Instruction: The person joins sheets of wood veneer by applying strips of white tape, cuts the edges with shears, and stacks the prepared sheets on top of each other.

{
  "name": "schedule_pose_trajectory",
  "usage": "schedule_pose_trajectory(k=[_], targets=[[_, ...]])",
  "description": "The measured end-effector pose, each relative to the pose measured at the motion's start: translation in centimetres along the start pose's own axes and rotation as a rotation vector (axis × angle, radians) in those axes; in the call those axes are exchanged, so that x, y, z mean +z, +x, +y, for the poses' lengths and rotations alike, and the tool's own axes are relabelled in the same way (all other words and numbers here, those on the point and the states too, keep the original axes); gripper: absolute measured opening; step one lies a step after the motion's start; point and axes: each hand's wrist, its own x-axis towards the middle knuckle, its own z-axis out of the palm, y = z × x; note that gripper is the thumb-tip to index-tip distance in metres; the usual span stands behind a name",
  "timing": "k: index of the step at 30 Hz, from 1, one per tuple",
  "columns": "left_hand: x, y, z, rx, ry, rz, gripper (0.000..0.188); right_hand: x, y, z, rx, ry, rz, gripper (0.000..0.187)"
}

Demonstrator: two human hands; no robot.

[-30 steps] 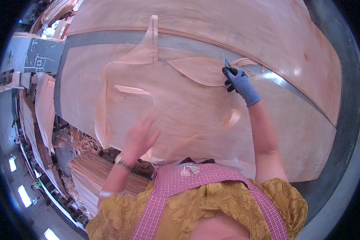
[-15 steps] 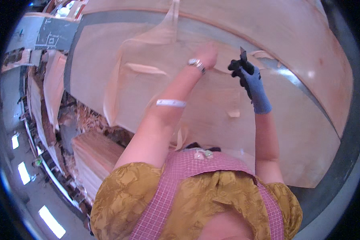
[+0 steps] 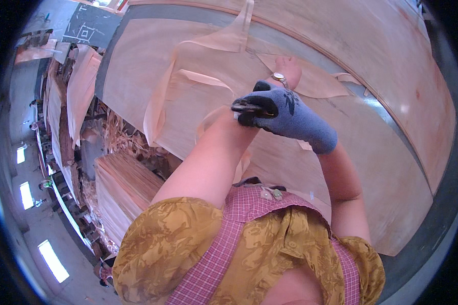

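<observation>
My left hand (image 3: 289, 70), bare and wearing a metal wristwatch (image 3: 278, 77), rests on or just over a pointed piece of wood veneer (image 3: 318, 87); its fingers are too foreshortened to make out. My right hand (image 3: 285, 109), in a blue glove with black fingertips, crosses over my left forearm. It is closed around a dark knife (image 3: 248, 108), beside a white band (image 3: 235, 116) on that forearm. Most of the band is hidden behind the glove. Beneath both arms lies a large thin veneer sheet (image 3: 381, 162).
Long curled veneer strips (image 3: 160, 96) lie across the sheet's left part. To the left stand a veneer stack (image 3: 124, 178) and a heap of shavings (image 3: 119, 132). Another big sheet (image 3: 392, 51) lies at the far side. Dark table edge (image 3: 432, 229) shows at right.
My right hand has swung left with the knife, from beyond the left hand onto the left forearm's white band. My left hand has shifted right.
</observation>
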Motion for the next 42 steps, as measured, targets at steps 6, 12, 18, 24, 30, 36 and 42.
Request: schedule_pose_trajectory(k=[6, 12, 18, 24, 30, 36, 42], targets=[[0.1, 2.8, -0.4, 0.052, -0.09, -0.061, 0.025, 2.2, -2.0, 1.1, 0.154, 0.597, 0.167, 0.016], [2.0, 5.3, -2.8, 0.003, -0.255, -0.286, 0.035, 2.8, -6.9, 2.0, 0.197, 0.942, 0.313, 0.016], [4.4, 6.0, -5.6, 0.106, -0.314, -0.158, 0.016, 2.7, -9.6, 4.2, 0.072, 0.993, 0.486, 0.011], [3.8, 0.4, -2.5, 0.06, -0.353, 0.298, 0.023, -0.8, -7.3, 9.3, 0.676, 0.757, 0.759, 0.017], [7.0, -0.3, -2.3, -0.019, -0.457, 0.654, 0.029, -3.5, -3.4, 18.9, 0.667, 0.644, 0.644, 0.029], [7.2, 0.4, -3.3, -0.2, -0.838, 0.738, 0.044, -3.9, 1.5, 23.2, 0.766, 0.486, 0.609, 0.021], [6.2, 1.2, -5.3, -0.114, -0.674, 0.826, 0.046, -3.3, 2.2, 26.2, 0.784, 0.424, 0.594, 0.024]])
